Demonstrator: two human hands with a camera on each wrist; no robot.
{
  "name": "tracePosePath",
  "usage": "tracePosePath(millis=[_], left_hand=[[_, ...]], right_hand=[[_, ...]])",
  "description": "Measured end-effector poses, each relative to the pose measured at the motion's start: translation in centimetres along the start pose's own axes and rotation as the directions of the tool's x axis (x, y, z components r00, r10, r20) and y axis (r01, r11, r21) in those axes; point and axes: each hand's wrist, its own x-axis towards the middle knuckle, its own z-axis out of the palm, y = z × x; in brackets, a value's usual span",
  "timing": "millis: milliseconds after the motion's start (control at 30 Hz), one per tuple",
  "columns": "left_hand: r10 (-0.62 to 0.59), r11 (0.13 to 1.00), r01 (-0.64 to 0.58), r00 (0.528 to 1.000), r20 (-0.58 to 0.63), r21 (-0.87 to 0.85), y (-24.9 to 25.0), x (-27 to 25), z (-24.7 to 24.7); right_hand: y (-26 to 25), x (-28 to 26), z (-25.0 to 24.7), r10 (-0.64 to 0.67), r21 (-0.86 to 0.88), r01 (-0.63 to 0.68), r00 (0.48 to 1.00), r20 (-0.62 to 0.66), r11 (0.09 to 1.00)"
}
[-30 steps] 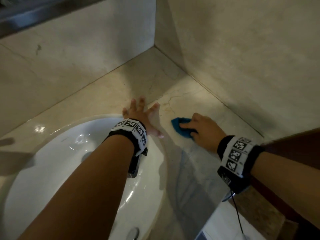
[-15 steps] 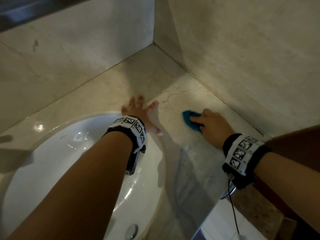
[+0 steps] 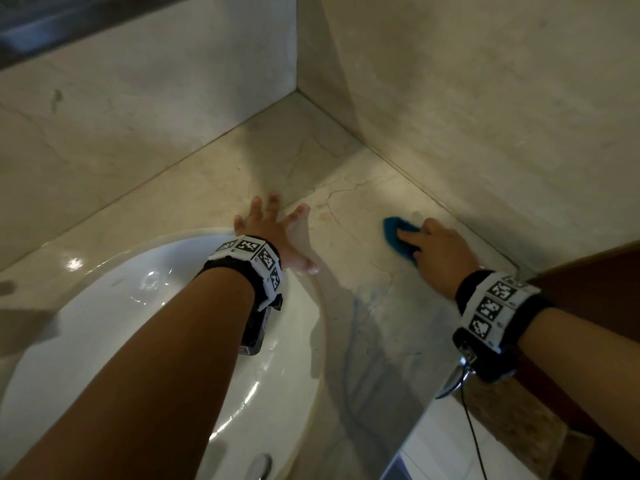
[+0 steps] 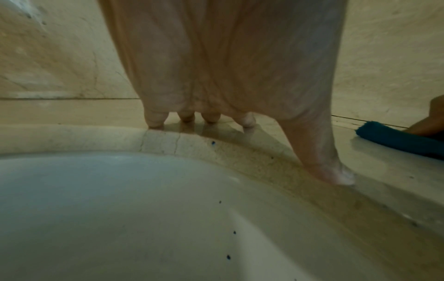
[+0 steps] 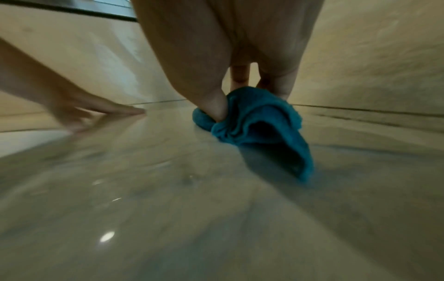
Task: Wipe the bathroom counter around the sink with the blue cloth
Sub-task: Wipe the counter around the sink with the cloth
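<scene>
The blue cloth (image 3: 398, 239) lies bunched on the beige marble counter (image 3: 349, 271), right of the white sink (image 3: 104, 341). My right hand (image 3: 440, 254) presses it down, thumb and fingers pinching its folds, as the right wrist view shows at the cloth (image 5: 259, 123). My left hand (image 3: 273, 233) lies flat on the counter at the sink's far right rim, fingers spread and straight. In the left wrist view the fingertips (image 4: 156, 121) touch the counter just past the sink rim (image 4: 96, 138), and the cloth (image 4: 398, 138) shows at the right edge.
Marble walls meet in a corner (image 3: 298, 95) behind the counter. The right wall (image 3: 485, 133) runs close beside the cloth. A dark wooden surface (image 3: 588, 271) borders the counter at right. A metal drain fitting (image 3: 258, 467) sits low in the sink. A mirror edge (image 3: 52, 22) crosses the upper left.
My right hand has slid the cloth to the right and away from me, toward the right wall. The left hand has stayed planted by the sink rim.
</scene>
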Motion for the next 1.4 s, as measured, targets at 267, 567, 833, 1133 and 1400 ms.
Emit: tracePosePath(millis=[267,567,833,1133,1400], left_hand=[[-0.003,1.0,0.003,1.0,0.01,0.002,-0.1,0.0,-0.2],[-0.009,1.0,0.009,1.0,0.013,-0.01,0.3,-0.6,-0.4],[0.061,0.998,-0.061,0.998,-0.022,0.002,1.4,-1.8,1.3],[0.073,0.997,-0.074,0.997,-0.039,-0.025,1.3,-1.8,1.1],[0.072,0.997,-0.072,0.997,-0.026,-0.017,1.1,-1.6,1.3]], right_hand=[[4.2,3.1,-1.0,0.166,0.017,-0.165,0.984,-0.071,0.986],[-1.6,-1.3,1.6,-0.168,-0.014,0.169,0.984,0.066,0.985],[0.9,2.3,-0.4,0.124,-0.053,-0.127,0.991,-0.048,0.99],[-6.4,-1.1,1.1,-0.263,-0.012,0.268,0.951,0.163,0.963],[0.0,5.0,-0.5,0.136,0.026,-0.135,0.989,-0.052,0.99]])
